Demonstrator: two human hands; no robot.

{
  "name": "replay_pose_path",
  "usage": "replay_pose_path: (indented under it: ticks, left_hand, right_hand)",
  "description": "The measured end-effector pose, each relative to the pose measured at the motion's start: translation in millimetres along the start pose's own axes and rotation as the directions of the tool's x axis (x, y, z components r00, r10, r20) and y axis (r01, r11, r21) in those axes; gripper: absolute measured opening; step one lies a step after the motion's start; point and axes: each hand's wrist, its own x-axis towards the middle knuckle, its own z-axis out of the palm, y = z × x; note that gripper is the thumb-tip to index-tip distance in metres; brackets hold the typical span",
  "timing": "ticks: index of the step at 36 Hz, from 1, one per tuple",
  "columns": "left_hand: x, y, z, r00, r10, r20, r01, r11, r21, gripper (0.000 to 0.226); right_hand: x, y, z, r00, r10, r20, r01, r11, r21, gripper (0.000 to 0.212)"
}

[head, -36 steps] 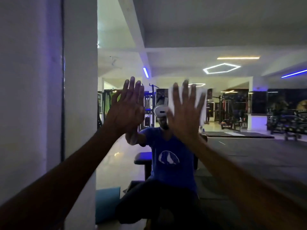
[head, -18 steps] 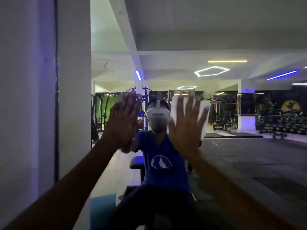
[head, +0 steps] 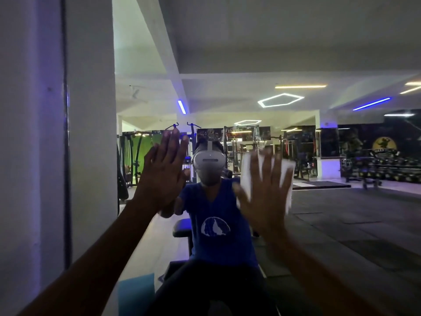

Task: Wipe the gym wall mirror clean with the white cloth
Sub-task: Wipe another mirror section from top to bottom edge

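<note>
Dim gym, smooth glossy wall mirror [head: 341, 213] ahead of us, pale plaster wall [head: 29, 156] at its left edge. Our right hand [head: 265, 197] lies flat, fingers spread straight, pressing the white cloth [head: 246, 176] against the glass; cloth is soft, roughly rectangular, motion-blurred. Our left hand [head: 163, 176] is flat on the glass too, fingers straight and together, holding nothing. Reflected: hexagonal ceiling light [head: 280, 99], blue shirt [head: 216, 215] with white dome logo. No writing legible.
</note>
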Motion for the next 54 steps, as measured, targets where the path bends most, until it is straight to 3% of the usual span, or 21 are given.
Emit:
replay_pose_path:
  ticks: [3, 6, 10, 13, 18, 21, 26, 29, 32, 35, 39, 43, 45, 47, 49, 51, 54]
  left_hand:
    - [-1, 2, 1, 1.000, -0.013, 0.007, 0.012, 1.000, 0.022, 0.076]
    - [-3, 0, 3, 1.000, -0.001, 0.003, 0.001, 0.999, 0.037, 0.077]
    - [-4, -1, 7, 1.000, -0.004, -0.010, 0.004, 0.999, 0.034, 0.077]
    - [-1, -1, 7, 1.000, 0.001, -0.017, -0.001, 1.000, 0.030, 0.075]
    - [0, 0, 6, 1.000, -0.001, -0.015, 0.002, 1.000, 0.031, 0.076]
    - [-2, 0, 6, 1.000, -0.006, 0.007, 0.005, 0.999, 0.034, 0.078]
    - [-3, 0, 4, 1.000, -0.004, -0.021, 0.006, 0.998, 0.056, 0.077]
    - [-3, -2, 3, 0.999, 0.013, -0.051, -0.008, 0.996, 0.084, 0.075]
    - [-1, -2, 2, 0.997, 0.025, -0.076, -0.018, 0.995, 0.101, 0.076]
    - [-1, 9, -8, 0.997, -0.038, -0.064, 0.037, 0.999, -0.006, 0.082]
    - [7, 36, -31, 0.991, -0.127, -0.041, 0.124, 0.989, -0.075, 0.070]
    - [42, 50, -48, 0.980, -0.090, -0.176, 0.079, 0.994, -0.070, 0.025]
    - [62, 56, -47, 0.983, -0.014, -0.185, 0.009, 1.000, -0.030, 0.030]
    - [78, 69, -40, 0.989, 0.028, -0.147, -0.036, 0.998, -0.053, 0.051]
    - [85, 83, -29, 0.996, 0.042, -0.082, -0.049, 0.995, -0.084, 0.065]
    - [84, 91, -14, 0.998, 0.038, -0.053, -0.043, 0.995, -0.095, 0.070]
    - [79, 90, 0, 0.997, 0.045, -0.060, -0.051, 0.993, -0.103, 0.070]
  right_hand:
    - [-37, 12, 12, 0.994, -0.108, 0.032, 0.107, 0.994, 0.027, 0.091]
    - [12, 24, 4, 0.986, -0.168, 0.020, 0.169, 0.985, -0.037, 0.090]
    - [100, 28, -13, 0.997, 0.002, -0.076, -0.002, 1.000, -0.008, 0.085]
    - [87, 18, -11, 0.994, 0.069, -0.085, -0.067, 0.997, 0.024, 0.085]
    - [-18, 18, 12, 0.997, -0.080, -0.022, 0.081, 0.995, 0.055, 0.092]
    - [11, 28, 9, 0.990, -0.141, 0.001, 0.141, 0.990, 0.011, 0.091]
    - [118, 28, -12, 0.997, -0.011, -0.078, 0.012, 1.000, 0.012, 0.083]
    - [106, 17, -10, 0.995, 0.038, -0.092, -0.036, 0.999, 0.020, 0.084]
    - [43, 17, 5, 0.999, -0.020, -0.042, 0.020, 1.000, -0.001, 0.092]
    - [-6, 28, 13, 0.993, -0.120, 0.013, 0.119, 0.991, 0.058, 0.089]
    - [13, 65, 0, 0.962, -0.263, 0.073, 0.265, 0.964, -0.012, 0.079]
    - [102, 113, -22, 0.999, -0.047, -0.018, 0.046, 0.997, -0.055, 0.078]
    - [137, 109, -33, 0.994, 0.083, -0.077, -0.086, 0.996, -0.028, 0.078]
    - [145, 84, -33, 0.981, 0.157, -0.115, -0.159, 0.987, -0.005, 0.080]
    - [126, 59, -29, 0.989, 0.105, -0.105, -0.106, 0.994, -0.010, 0.082]
    - [93, 52, -20, 0.996, -0.071, -0.056, 0.069, 0.997, -0.026, 0.082]
    - [62, 86, -13, 0.947, -0.320, -0.001, 0.320, 0.947, -0.022, 0.078]
